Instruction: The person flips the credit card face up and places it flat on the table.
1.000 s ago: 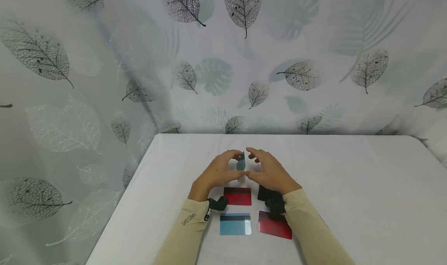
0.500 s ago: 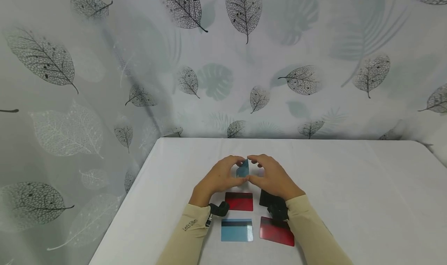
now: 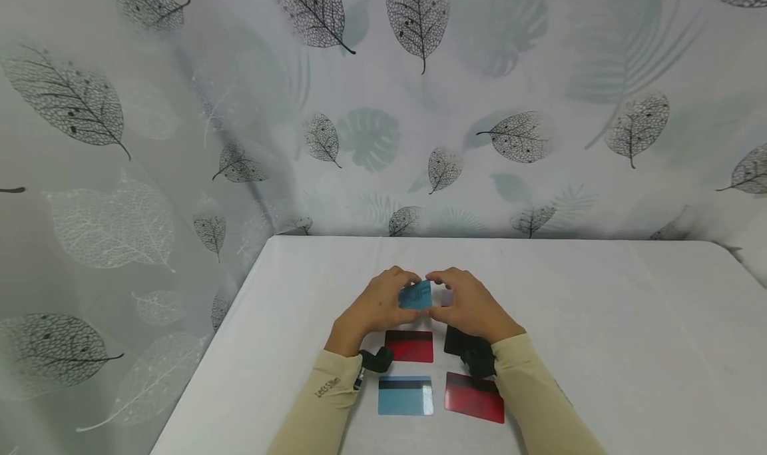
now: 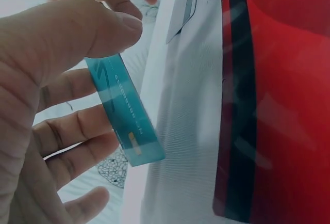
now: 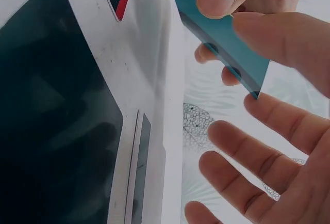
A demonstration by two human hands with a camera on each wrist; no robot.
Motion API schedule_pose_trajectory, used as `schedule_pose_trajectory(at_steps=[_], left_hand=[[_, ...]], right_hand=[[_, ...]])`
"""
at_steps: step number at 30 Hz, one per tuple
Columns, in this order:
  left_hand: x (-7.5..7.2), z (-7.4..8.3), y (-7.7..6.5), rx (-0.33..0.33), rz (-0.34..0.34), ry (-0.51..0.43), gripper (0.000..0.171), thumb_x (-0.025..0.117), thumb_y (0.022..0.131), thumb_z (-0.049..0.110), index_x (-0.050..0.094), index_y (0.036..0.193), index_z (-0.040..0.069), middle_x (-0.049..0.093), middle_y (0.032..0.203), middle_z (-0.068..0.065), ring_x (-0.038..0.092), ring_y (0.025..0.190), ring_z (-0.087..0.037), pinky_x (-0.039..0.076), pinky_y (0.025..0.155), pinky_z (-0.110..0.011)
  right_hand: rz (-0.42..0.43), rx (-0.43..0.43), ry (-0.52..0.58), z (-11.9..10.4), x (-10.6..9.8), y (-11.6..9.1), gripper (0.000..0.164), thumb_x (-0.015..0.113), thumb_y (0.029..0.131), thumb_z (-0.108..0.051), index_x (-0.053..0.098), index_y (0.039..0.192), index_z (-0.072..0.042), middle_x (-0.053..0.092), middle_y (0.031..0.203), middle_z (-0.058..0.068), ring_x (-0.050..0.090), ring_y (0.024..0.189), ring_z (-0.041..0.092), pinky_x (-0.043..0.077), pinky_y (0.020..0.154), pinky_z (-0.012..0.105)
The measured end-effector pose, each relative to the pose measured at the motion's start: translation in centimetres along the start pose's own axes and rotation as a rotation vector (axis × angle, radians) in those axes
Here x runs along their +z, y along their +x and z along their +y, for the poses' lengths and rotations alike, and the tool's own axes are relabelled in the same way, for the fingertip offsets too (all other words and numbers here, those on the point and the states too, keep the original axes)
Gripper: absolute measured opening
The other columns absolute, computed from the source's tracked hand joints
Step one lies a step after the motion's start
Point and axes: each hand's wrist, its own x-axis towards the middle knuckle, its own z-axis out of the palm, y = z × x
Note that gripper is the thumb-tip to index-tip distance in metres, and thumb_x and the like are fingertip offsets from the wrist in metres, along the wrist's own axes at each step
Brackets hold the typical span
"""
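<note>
A blue plastic card is held up between the two hands over the far part of the table. My left hand grips it by opposite edges, thumb nearest me and fingers beyond. In the left wrist view the card shows a row of embossed digits and a small gold patch. My right hand has its thumb and index fingertip at the card's edges. The right wrist view shows the dark-striped side of the card, while the right hand's other fingers spread apart below.
On the white table lie a red card, a light blue card, another red card and a black card partly under the right wrist. A pale card shows behind the right hand. Leaf-patterned cloth hangs behind.
The held blue card has turned from nearly edge-on to facing more toward the head camera. Both hands stay close together, and the cards on the table have not moved.
</note>
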Motion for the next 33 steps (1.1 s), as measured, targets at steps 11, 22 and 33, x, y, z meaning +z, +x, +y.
schedule_pose_trajectory(at_steps=[11,22,33], left_hand=[[0.0,0.1,0.1,-0.027,0.003,0.021,0.054,0.081,0.085,0.027,0.064,0.135,0.015,0.061,0.124,-0.004,0.057,0.11,-0.019,0.054,0.092,-0.037],[0.0,0.5,0.3,-0.024,-0.023,0.078,0.057,0.082,0.085,0.023,0.063,0.139,0.014,0.062,0.127,-0.003,0.058,0.112,-0.019,0.052,0.095,-0.039],[0.2,0.5,0.6,0.001,-0.028,0.13,0.056,0.083,0.086,0.023,0.065,0.138,0.015,0.062,0.128,-0.003,0.057,0.114,-0.02,0.049,0.101,-0.042]], right_hand=[[0.006,0.028,-0.101,0.2,0.1,0.2,0.052,0.085,0.085,-0.028,0.069,0.13,-0.006,0.068,0.127,0.013,0.061,0.118,0.037,0.051,0.098,0.062],[0.029,0.032,-0.17,0.6,0.7,0.3,0.064,0.086,0.083,-0.031,0.065,0.138,-0.007,0.068,0.13,0.014,0.062,0.115,0.039,0.049,0.094,0.067],[0.032,0.04,-0.271,0.5,1.1,0.3,0.056,0.088,0.081,-0.033,0.07,0.128,-0.01,0.068,0.122,0.011,0.061,0.112,0.036,0.051,0.091,0.062]])
